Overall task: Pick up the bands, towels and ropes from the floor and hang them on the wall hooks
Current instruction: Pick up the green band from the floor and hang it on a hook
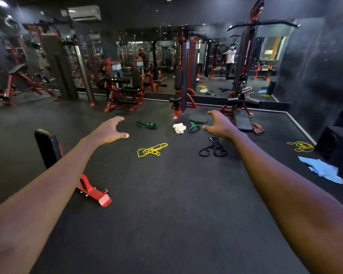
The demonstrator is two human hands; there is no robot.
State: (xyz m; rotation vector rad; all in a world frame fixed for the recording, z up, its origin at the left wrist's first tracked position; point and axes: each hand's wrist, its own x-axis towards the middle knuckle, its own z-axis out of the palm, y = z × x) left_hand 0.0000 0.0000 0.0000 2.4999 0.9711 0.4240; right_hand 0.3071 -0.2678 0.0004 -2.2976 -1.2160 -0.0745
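Both arms reach out over the floor (166, 204); the left hand (111, 131) and right hand (218, 125) are spread with fingers loosely bent, holding nothing and touching nothing. The white towel (179, 128) lies crumpled on the floor, seen between the two hands. A green band (146, 125) lies left of it, a second green band (195, 125) just right of it and a brown towel (257, 128) farther right, with a yellow rope (151, 150) nearer the camera to its left, a black band (213, 148) nearer to its right, and a second yellow rope (301, 146) and blue towel (323, 170) well off to its right.

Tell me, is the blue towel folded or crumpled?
Crumpled: the blue towel lies loosely rumpled on the floor, edges uneven, no neat folds.
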